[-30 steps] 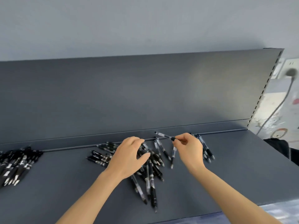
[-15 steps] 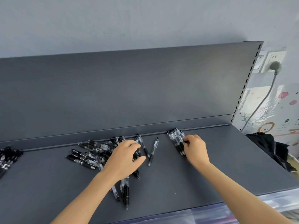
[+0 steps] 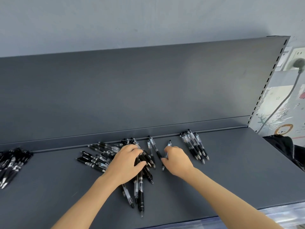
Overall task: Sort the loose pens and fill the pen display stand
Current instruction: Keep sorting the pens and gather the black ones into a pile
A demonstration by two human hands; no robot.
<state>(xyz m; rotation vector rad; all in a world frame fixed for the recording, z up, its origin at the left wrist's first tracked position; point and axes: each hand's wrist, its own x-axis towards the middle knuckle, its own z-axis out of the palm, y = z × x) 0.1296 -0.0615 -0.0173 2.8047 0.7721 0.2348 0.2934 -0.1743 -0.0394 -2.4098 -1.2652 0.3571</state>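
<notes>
My right hand (image 3: pixel 177 160) pinches one pen (image 3: pixel 169 143) near the shelf's (image 3: pixel 231 171) back edge, best lifted clear and laid parallel beside the sorted row (image 3: pixel 194 146), while my left hand (image 3: pixel 127 162) (grip unclear) covers the loose pile (image 3: pixel 97 156).

A single wide-angle camera worn on the head looks forward and down from close above the dark shelf (image 3: pixel 231 172), whose back panel (image 3: pixel 148 90) fills 12 o'clock, with a wall socket (image 3: pixel 296 59) at the 2 o'clock edge.
</notes>
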